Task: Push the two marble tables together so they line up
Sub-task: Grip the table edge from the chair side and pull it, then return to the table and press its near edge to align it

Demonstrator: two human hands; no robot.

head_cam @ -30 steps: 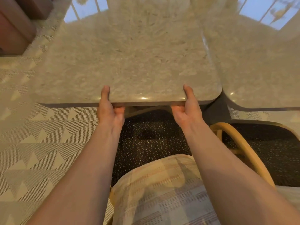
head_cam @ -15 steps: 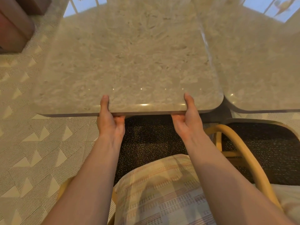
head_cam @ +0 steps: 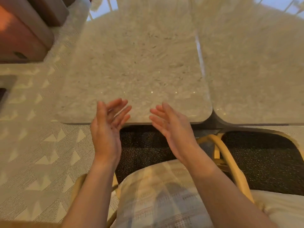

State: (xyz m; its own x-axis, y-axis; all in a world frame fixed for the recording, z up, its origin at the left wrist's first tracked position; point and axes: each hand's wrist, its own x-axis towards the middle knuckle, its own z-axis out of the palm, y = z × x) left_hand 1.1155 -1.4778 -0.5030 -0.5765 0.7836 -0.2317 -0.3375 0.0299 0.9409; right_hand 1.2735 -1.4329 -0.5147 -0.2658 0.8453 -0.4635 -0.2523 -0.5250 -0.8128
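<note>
Two pale marble tables with rounded corners stand side by side. The left marble table (head_cam: 139,66) touches or nearly touches the right marble table (head_cam: 256,71) along a thin seam, and their near edges run almost level. My left hand (head_cam: 107,124) hovers over the left table's near edge, palm up, fingers spread, holding nothing. My right hand (head_cam: 171,127) is beside it, also open and off the table.
A cushioned chair seat (head_cam: 164,195) with a curved wooden armrest (head_cam: 228,160) sits right under my arms. Dark speckled floor (head_cam: 144,145) lies under the tables. Patterned carpet (head_cam: 32,153) spreads to the left, with a reddish sofa (head_cam: 21,35) at the far left.
Both hands have let go of the left table's near edge and lifted, fingers opening. The view has shifted, so the tables sit lower in the frame.
</note>
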